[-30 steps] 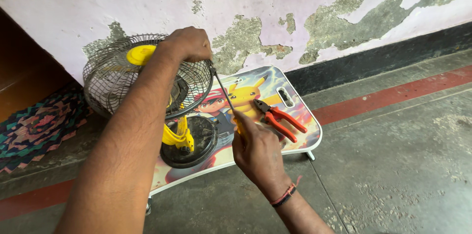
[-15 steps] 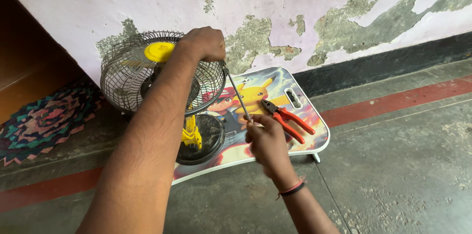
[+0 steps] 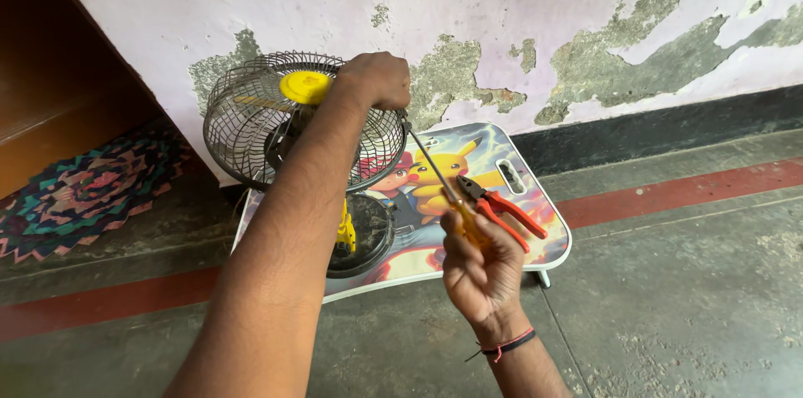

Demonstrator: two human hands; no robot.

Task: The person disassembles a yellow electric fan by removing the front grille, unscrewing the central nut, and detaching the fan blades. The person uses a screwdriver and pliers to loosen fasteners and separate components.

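Our left hand [image 3: 376, 79] clamps the fan cage [image 3: 251, 118] rim steady at three o'clock while our right hand [image 3: 481, 264], fingers wrapped, drives the screwdriver [image 3: 435, 172] into it.

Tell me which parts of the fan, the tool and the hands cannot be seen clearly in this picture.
- Head view: the screwdriver tip is hidden behind the left hand at the fan guard rim.
- Its yellow handle is mostly covered by the right hand.
- The fan base is partly hidden by the left forearm.
- The blades are too blurred behind the mesh.
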